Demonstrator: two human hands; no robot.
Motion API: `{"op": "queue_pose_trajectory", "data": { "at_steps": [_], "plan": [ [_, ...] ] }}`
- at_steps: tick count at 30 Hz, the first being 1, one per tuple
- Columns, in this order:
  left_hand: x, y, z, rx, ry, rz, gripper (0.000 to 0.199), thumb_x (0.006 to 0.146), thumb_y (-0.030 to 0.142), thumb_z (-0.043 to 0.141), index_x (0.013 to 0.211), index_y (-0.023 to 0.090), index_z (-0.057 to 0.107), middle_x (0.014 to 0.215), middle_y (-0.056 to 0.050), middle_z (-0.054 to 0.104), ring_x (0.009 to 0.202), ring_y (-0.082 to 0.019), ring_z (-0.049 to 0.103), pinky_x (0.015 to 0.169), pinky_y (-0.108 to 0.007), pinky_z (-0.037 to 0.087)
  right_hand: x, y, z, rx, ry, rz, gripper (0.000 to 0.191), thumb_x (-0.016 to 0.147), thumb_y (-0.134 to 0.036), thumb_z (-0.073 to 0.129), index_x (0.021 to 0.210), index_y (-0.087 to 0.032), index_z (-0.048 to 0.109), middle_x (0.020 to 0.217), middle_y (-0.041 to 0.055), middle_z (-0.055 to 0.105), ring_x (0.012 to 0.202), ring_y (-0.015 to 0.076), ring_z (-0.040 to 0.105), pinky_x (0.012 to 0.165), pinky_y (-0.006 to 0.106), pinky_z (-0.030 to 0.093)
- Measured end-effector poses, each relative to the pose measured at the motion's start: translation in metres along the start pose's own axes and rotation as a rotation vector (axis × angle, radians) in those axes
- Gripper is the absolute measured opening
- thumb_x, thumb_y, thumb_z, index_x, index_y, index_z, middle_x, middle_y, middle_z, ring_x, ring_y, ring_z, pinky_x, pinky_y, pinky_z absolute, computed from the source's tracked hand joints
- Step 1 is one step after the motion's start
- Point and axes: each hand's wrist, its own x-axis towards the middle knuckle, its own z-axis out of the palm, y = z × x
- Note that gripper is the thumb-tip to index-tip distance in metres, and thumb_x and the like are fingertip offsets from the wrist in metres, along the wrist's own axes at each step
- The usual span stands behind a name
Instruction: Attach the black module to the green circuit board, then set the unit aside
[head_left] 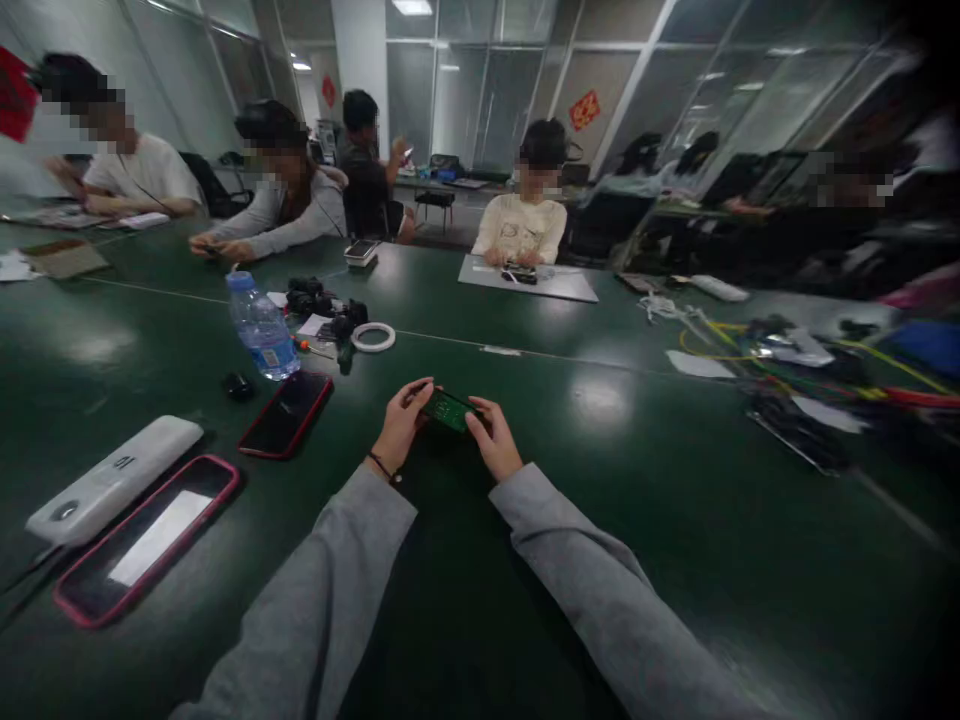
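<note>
A small green circuit board (450,411) with pale marks on its face is held above the dark green table, tilted toward me. My left hand (400,428) grips its left end, thumb on top and fingers at the far edge. Around the right end my right hand (493,440) is closed, its thumb resting on the face. The fingers behind the board are partly hidden. To the left of my hands, a red-edged phone (286,415) lies flat beside a water bottle (262,328) with a blue cap.
A white power strip-like device (116,480) and a pink-rimmed phone case (150,540) lie at the left. A roll of white tape (373,337) sits past the bottle. Tangled cables (795,350) spread at the right. Opposite, a person (523,220) works over a grey board.
</note>
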Motion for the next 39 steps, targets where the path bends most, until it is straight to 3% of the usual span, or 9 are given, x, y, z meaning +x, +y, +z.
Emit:
{"op": "queue_pose_trajectory", "data": {
  "at_steps": [14, 20, 23, 27, 30, 39],
  "plan": [
    [-0.0009, 0.0015, 0.0007, -0.036, -0.046, -0.023, 0.042, 0.073, 0.036, 0.066, 0.11, 0.018, 0.058, 0.106, -0.009, 0.063, 0.09, -0.017, 0.06, 0.074, -0.027, 0.047, -0.0026, -0.0083, 0.0003, 0.054, -0.051, -0.032, 0.036, 0.086, -0.043, 0.052, 0.112, -0.018, 0.049, 0.099, 0.0073, 0.057, 0.091, 0.0193, 0.056, 0.079, 0.034, 0.049],
    [0.0022, -0.0021, 0.0006, -0.127, -0.016, -0.069, 0.037, 0.075, 0.036, 0.065, 0.107, 0.018, 0.059, 0.106, -0.007, 0.062, 0.088, -0.014, 0.06, 0.079, -0.028, 0.047, -0.0032, -0.0105, 0.0006, -0.04, 0.061, -0.121, 0.032, 0.086, -0.039, 0.053, 0.109, -0.017, 0.05, 0.105, 0.0081, 0.055, 0.099, 0.0197, 0.053, 0.088, 0.036, 0.046],
    [0.0019, -0.0016, 0.0007, -0.149, -0.059, -0.119, 0.033, 0.077, 0.036, 0.062, 0.104, 0.017, 0.06, 0.108, -0.008, 0.061, 0.089, -0.014, 0.06, 0.086, -0.031, 0.046, -0.0028, -0.0107, -0.0008, -0.091, 0.15, -0.144, 0.03, 0.087, -0.036, 0.053, 0.11, -0.017, 0.05, 0.104, 0.0077, 0.054, 0.098, 0.0195, 0.053, 0.088, 0.036, 0.045],
    [0.0008, -0.0012, 0.0014, -0.105, -0.078, -0.146, 0.041, 0.073, 0.024, 0.068, 0.112, 0.017, 0.056, 0.109, -0.009, 0.061, 0.092, -0.015, 0.061, 0.093, -0.034, 0.044, -0.0013, -0.0085, -0.0024, -0.07, 0.208, -0.106, 0.032, 0.086, -0.037, 0.053, 0.11, -0.017, 0.049, 0.104, 0.0078, 0.054, 0.097, 0.0199, 0.054, 0.087, 0.036, 0.046],
    [0.0006, -0.0025, 0.0014, -0.064, -0.068, -0.125, 0.048, 0.069, 0.017, 0.071, 0.115, 0.018, 0.054, 0.107, -0.008, 0.062, 0.094, -0.015, 0.061, 0.093, -0.035, 0.044, 0.0001, -0.0059, -0.0024, 0.004, 0.191, -0.057, 0.034, 0.085, -0.04, 0.054, 0.109, -0.017, 0.049, 0.101, 0.0081, 0.055, 0.095, 0.0202, 0.055, 0.085, 0.037, 0.046],
    [0.0028, -0.0037, 0.0021, -0.076, 0.032, -0.109, 0.04, 0.073, 0.018, 0.067, 0.11, 0.018, 0.053, 0.102, -0.008, 0.062, 0.085, -0.014, 0.063, 0.089, -0.036, 0.048, 0.0004, -0.0038, -0.0008, 0.065, 0.086, 0.012, 0.035, 0.084, -0.044, 0.054, 0.108, -0.018, 0.051, 0.104, 0.0078, 0.055, 0.098, 0.0205, 0.054, 0.087, 0.037, 0.046]
  ]
}}
